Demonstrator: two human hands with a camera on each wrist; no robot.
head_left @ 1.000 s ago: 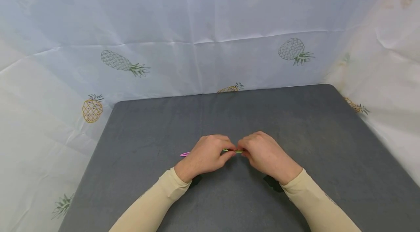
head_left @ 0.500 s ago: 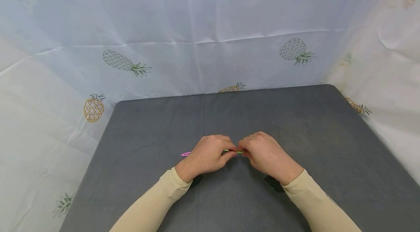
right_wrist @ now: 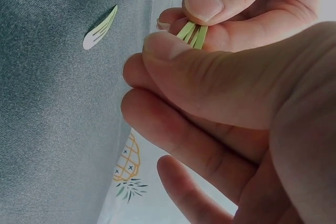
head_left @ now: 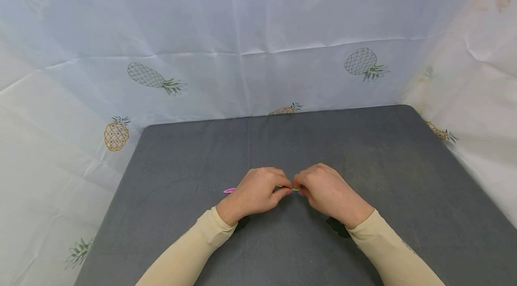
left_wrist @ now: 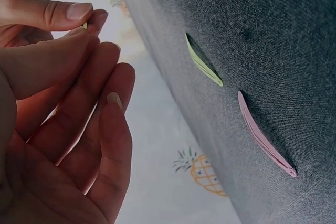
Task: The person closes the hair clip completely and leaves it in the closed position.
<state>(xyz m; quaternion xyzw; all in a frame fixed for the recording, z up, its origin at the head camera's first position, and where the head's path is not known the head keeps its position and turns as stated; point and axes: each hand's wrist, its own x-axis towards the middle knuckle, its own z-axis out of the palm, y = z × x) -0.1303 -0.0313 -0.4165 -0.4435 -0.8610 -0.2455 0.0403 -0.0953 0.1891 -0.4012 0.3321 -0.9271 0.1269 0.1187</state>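
Both hands meet near the middle of the table in the head view. My left hand (head_left: 258, 189) pinches one end of a light green snap hair clip (right_wrist: 192, 35) between thumb and finger. At its other end, my right hand (head_left: 329, 191) pinches the same clip. Fingertips cover most of it, so whether it is snapped or bent cannot be told. A second green snap clip (left_wrist: 202, 61) lies on the table beyond the left hand. Beside that lies a pink snap clip (left_wrist: 265, 137), partly hidden behind the left hand in the head view.
The dark grey cloth-covered table (head_left: 194, 151) has rounded far corners. A white curtain (head_left: 210, 79) printed with pineapples hangs behind it and along both sides.
The hands stay together on the clip with hardly any movement. The head view has shifted very slightly.
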